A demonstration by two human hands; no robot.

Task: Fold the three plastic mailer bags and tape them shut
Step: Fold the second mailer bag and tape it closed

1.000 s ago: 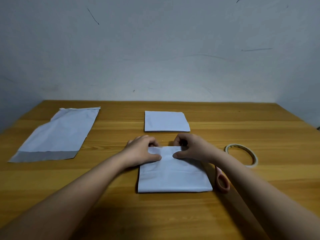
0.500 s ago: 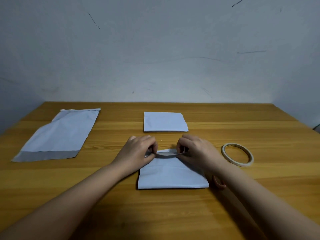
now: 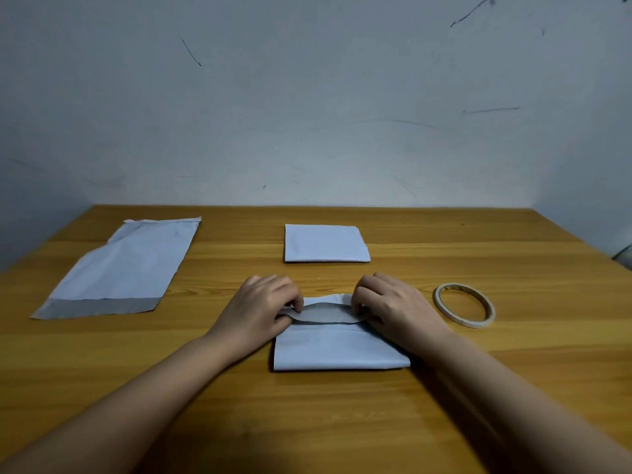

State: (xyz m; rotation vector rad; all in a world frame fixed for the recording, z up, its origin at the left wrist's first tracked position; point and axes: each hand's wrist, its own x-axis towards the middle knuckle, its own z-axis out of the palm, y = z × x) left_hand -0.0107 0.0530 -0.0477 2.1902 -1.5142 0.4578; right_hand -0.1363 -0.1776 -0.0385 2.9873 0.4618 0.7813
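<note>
The pale blue-white plastic mailer bag folded into a squat rectangle [image 3: 342, 350] lies on the wooden worktop [image 3: 513, 388], just left of the thin ring-shaped roll of clear tape [image 3: 464, 304] and well on the near side of a second, already folded pale mailer bag [image 3: 326, 243]. It looks thin, light, limp and slick, so a fold will likely spring open unless it is creased and held; the sensible place to take it is along the grey flap at its far edge, near the two corners. That is where both hands are. The left hand [image 3: 261, 307] and right hand [image 3: 393, 307] lie knuckles up with forearms low over the worktop, fingers [image 3: 359, 295] curled and pinching the raised flap at either end. Far to the left of the tape lies a third, unfolded long pale mailer bag with a grey end strip [image 3: 126, 268].
</note>
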